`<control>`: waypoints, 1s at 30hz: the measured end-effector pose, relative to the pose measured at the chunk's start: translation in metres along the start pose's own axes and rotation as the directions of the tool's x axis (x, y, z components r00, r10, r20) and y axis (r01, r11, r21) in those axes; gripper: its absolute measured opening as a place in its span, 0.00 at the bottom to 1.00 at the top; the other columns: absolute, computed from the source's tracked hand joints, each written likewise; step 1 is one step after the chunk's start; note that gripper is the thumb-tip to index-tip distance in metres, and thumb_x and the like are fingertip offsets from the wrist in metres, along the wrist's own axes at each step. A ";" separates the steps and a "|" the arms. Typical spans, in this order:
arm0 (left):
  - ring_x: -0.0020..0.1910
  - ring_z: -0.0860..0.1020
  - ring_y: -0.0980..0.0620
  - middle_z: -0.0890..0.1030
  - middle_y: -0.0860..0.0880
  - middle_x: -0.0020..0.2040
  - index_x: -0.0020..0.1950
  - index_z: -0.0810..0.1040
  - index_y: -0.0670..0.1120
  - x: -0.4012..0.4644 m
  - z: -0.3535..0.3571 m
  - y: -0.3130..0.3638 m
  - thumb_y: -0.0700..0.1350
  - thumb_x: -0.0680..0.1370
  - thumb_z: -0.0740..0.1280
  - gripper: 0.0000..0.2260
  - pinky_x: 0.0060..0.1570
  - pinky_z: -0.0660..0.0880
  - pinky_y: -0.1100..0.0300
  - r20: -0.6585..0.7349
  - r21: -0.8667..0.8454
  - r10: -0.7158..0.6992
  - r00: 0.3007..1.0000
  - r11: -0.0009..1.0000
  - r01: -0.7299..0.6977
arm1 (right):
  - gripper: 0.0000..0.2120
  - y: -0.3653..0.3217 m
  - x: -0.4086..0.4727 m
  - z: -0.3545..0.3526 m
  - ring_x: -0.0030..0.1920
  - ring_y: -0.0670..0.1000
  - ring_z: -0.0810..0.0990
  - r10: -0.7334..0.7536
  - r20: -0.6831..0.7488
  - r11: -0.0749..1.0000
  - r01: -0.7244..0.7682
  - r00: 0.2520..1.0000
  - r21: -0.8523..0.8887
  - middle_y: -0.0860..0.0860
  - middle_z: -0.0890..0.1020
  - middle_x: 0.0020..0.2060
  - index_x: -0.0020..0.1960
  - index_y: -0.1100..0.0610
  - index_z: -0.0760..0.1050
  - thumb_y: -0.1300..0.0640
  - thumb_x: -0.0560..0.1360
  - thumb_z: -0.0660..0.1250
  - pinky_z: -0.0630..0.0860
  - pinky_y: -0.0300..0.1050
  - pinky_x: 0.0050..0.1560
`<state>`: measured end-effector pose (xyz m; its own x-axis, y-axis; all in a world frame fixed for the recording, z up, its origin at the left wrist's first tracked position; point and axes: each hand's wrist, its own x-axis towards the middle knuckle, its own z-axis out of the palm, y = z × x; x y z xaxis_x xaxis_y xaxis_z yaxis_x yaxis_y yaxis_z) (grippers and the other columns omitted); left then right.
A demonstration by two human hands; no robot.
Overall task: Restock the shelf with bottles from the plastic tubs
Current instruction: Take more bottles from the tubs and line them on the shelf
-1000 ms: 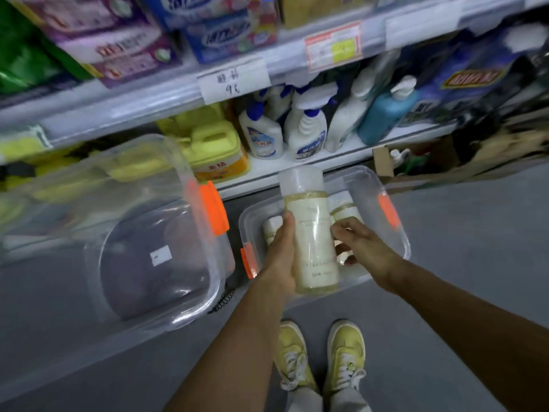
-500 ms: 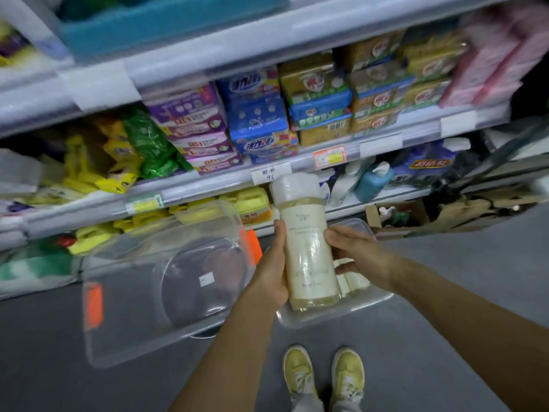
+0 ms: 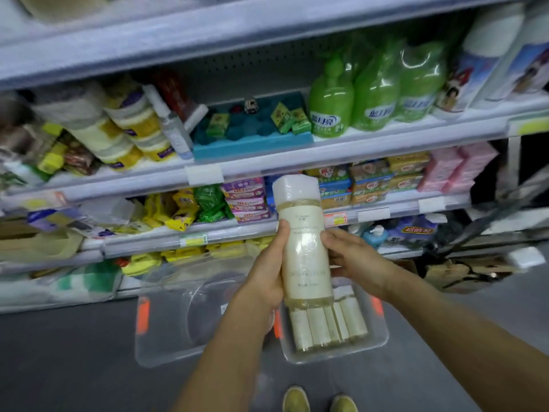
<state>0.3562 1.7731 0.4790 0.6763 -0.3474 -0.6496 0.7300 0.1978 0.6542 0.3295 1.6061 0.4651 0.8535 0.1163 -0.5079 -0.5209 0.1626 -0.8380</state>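
Observation:
A tall cream bottle (image 3: 303, 242) with a frosted white cap stands upright in front of the shelves. My left hand (image 3: 267, 275) grips its left side, thumb up along the label. My right hand (image 3: 353, 260) holds its right side, fingers curled against it. Below, on the floor, a clear plastic tub (image 3: 377, 343) with orange latches holds several more cream bottles (image 3: 326, 325) lying side by side. Left of it sits a second clear tub (image 3: 166, 346), which looks empty apart from a round clear shape. The shelf (image 3: 267, 162) rises behind.
The upper shelf carries green pump bottles (image 3: 331, 105), a teal tray (image 3: 252, 141) of small green boxes and stacked yellow-white packs (image 3: 118, 135). Lower tiers hold soap boxes (image 3: 371, 182), yellow packets and a blue pump bottle (image 3: 375, 236). My yellow shoes (image 3: 318, 401) stand on grey floor.
The bottle has risen from above the tub to shelf height, with both hands now on it. The view has tilted upward, revealing higher shelves.

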 end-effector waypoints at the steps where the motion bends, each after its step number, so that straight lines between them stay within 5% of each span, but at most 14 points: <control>1: 0.52 0.84 0.46 0.84 0.42 0.56 0.64 0.79 0.46 -0.008 0.006 0.008 0.62 0.80 0.59 0.24 0.48 0.81 0.52 -0.002 -0.008 0.013 1.000 1.000 -0.013 | 0.14 -0.009 -0.004 0.002 0.55 0.55 0.82 -0.022 -0.005 1.000 0.022 1.000 -0.008 0.53 0.84 0.54 0.61 0.52 0.77 0.48 0.79 0.63 0.78 0.54 0.56; 4: 0.55 0.83 0.43 0.83 0.41 0.58 0.67 0.77 0.45 -0.029 0.020 0.034 0.63 0.77 0.62 0.28 0.49 0.81 0.48 -0.009 -0.047 0.055 0.998 0.997 -0.055 | 0.16 -0.043 -0.018 0.012 0.54 0.53 0.83 -0.098 -0.036 0.993 0.096 0.995 -0.071 0.52 0.84 0.54 0.61 0.50 0.76 0.44 0.77 0.65 0.78 0.53 0.55; 8: 0.44 0.85 0.44 0.85 0.40 0.53 0.65 0.78 0.43 -0.057 0.036 0.069 0.61 0.80 0.59 0.25 0.37 0.82 0.52 0.028 -0.077 0.124 0.992 0.990 -0.121 | 0.13 -0.090 -0.037 0.025 0.53 0.55 0.82 -0.169 -0.037 0.976 0.162 0.985 -0.143 0.53 0.84 0.52 0.57 0.51 0.77 0.45 0.78 0.64 0.78 0.55 0.57; 13: 0.47 0.85 0.44 0.85 0.41 0.52 0.63 0.79 0.45 -0.098 0.058 0.110 0.62 0.80 0.58 0.25 0.42 0.82 0.51 0.019 -0.062 0.225 0.974 0.973 -0.224 | 0.12 -0.146 -0.066 0.042 0.54 0.55 0.82 -0.276 0.003 0.941 0.271 0.961 -0.203 0.53 0.84 0.53 0.58 0.52 0.77 0.47 0.78 0.65 0.75 0.59 0.61; 19: 0.57 0.82 0.41 0.83 0.40 0.58 0.67 0.77 0.45 -0.149 0.077 0.141 0.63 0.79 0.60 0.27 0.53 0.80 0.46 -0.002 -0.064 0.336 0.942 0.940 -0.335 | 0.13 -0.194 -0.104 0.061 0.46 0.52 0.83 -0.375 0.078 0.901 0.383 0.924 -0.204 0.52 0.84 0.48 0.59 0.55 0.75 0.50 0.79 0.64 0.78 0.50 0.47; 30: 0.56 0.83 0.40 0.84 0.40 0.57 0.67 0.77 0.46 -0.214 0.091 0.187 0.64 0.74 0.65 0.29 0.52 0.81 0.44 0.009 -0.025 0.475 0.880 0.880 -0.474 | 0.18 -0.254 -0.159 0.099 0.51 0.51 0.84 -0.481 0.181 0.817 0.513 0.858 -0.263 0.51 0.83 0.54 0.61 0.54 0.73 0.47 0.76 0.67 0.81 0.50 0.51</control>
<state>0.3393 1.8005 0.7754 0.9408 -0.2197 -0.2580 0.3241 0.3615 0.8742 0.3248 1.6437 0.7787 0.9799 0.1993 0.0030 0.0162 -0.0647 -0.9978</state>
